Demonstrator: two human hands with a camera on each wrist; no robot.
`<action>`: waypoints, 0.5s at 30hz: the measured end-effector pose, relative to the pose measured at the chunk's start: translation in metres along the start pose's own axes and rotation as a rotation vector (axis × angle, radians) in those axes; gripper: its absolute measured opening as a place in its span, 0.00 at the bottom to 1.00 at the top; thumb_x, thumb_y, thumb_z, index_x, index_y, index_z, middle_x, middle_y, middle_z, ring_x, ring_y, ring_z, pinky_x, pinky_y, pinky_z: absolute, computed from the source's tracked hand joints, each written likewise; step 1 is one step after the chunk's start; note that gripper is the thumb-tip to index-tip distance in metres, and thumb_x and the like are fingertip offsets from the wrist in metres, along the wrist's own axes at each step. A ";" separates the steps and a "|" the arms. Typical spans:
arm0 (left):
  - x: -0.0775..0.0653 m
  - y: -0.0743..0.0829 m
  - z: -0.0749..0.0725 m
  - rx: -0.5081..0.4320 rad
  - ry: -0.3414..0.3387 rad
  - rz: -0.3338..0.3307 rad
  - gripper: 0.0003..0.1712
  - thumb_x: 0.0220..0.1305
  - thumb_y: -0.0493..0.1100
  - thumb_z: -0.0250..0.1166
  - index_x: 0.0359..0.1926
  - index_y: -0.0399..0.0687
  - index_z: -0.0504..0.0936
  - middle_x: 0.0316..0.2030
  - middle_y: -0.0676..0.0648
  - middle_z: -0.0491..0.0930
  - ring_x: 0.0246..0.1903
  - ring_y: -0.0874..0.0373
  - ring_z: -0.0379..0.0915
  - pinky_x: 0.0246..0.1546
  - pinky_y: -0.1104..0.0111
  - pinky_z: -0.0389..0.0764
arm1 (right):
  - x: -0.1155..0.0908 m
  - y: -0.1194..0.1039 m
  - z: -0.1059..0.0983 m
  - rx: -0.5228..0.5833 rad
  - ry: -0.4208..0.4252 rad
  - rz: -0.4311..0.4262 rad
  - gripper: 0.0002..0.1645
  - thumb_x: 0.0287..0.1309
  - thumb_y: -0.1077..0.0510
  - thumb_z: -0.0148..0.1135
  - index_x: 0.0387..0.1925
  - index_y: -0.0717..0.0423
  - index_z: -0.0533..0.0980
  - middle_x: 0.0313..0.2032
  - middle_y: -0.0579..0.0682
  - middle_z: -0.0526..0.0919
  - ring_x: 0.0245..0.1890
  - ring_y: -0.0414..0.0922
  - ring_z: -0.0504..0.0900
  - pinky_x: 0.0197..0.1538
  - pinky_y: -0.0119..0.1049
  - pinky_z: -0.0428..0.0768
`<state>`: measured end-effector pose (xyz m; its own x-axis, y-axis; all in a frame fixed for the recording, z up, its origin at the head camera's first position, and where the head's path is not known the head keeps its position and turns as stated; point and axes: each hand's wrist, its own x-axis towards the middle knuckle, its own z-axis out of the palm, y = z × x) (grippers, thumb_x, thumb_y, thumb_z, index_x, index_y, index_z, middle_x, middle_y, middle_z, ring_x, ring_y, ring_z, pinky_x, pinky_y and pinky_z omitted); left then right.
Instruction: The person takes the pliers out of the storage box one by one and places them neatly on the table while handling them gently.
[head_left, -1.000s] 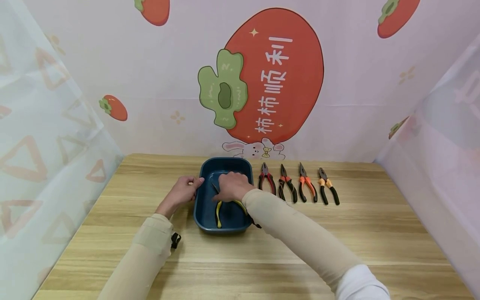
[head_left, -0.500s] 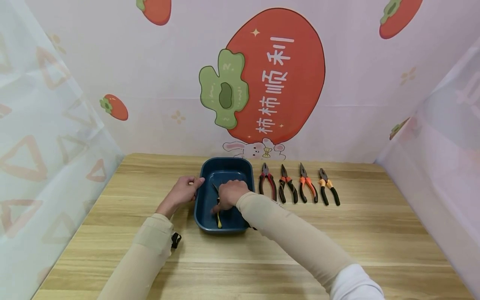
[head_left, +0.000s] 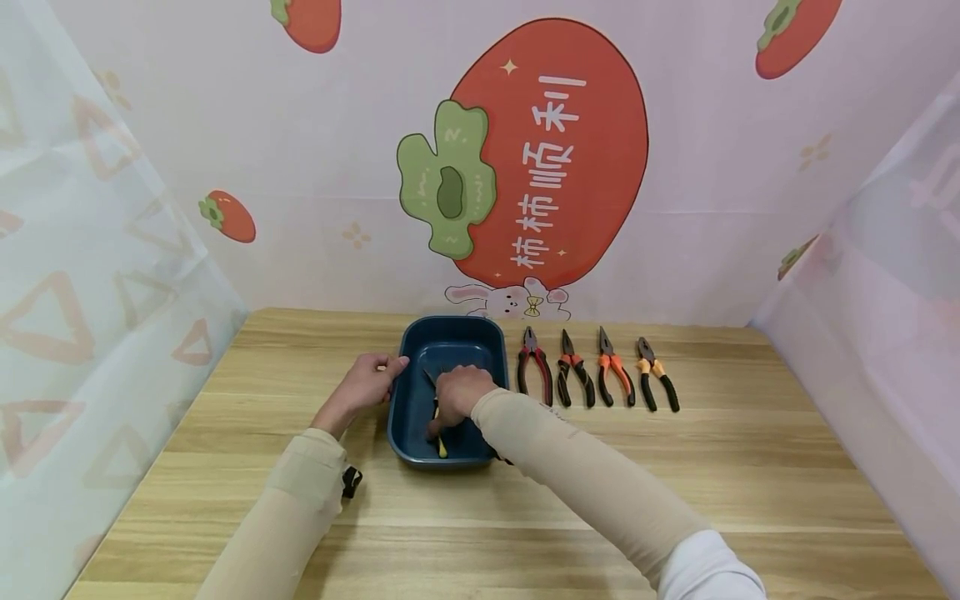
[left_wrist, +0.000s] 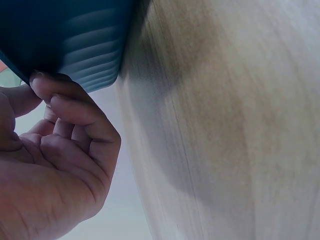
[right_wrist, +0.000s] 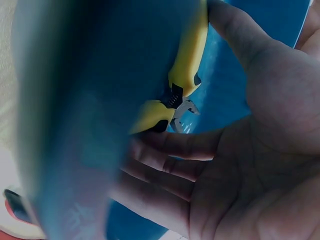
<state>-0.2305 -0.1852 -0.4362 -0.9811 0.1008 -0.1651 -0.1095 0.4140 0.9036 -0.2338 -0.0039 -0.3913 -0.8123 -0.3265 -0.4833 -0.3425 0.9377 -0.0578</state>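
Note:
At the left side of the blue tray (head_left: 405, 454), my left hand (head_left: 366, 383) pinches the rim between thumb and fingers. The left wrist view shows that hand (left_wrist: 65, 150) with its fingers bent against the tray wall (left_wrist: 95, 45). My right hand (head_left: 461, 396) reaches down inside the tray. In the right wrist view its thumb meets one yellow handle of the pliers (right_wrist: 187, 60), and its fingers touch the other; the short grey head points toward the palm. One yellow handle end (head_left: 442, 450) shows below the hand. A thin dark tip (head_left: 429, 377) shows beside it; its owner is unclear.
Right of the tray lie red-black pliers (head_left: 534, 367), orange-black pliers (head_left: 576, 371), bright orange pliers (head_left: 615, 367) and pale orange pliers (head_left: 657, 375) in a row. A patterned backdrop (head_left: 337, 275) borders the wooden table (head_left: 600, 517) at the back.
My right hand has lowered a little toward the tray's front and closed over the yellow handles, which stood spread and more visible before. The left hand and the tray stay put.

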 end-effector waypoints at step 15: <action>0.000 0.001 -0.001 -0.010 -0.007 0.000 0.22 0.80 0.49 0.53 0.33 0.35 0.73 0.17 0.50 0.67 0.18 0.57 0.65 0.24 0.68 0.68 | 0.001 0.006 0.001 0.055 -0.020 -0.014 0.33 0.53 0.37 0.76 0.53 0.52 0.79 0.36 0.48 0.79 0.38 0.46 0.79 0.47 0.42 0.82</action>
<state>-0.2303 -0.1855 -0.4352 -0.9799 0.1072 -0.1682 -0.1114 0.4049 0.9075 -0.2360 0.0017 -0.3926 -0.7975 -0.3380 -0.4997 -0.3270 0.9383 -0.1127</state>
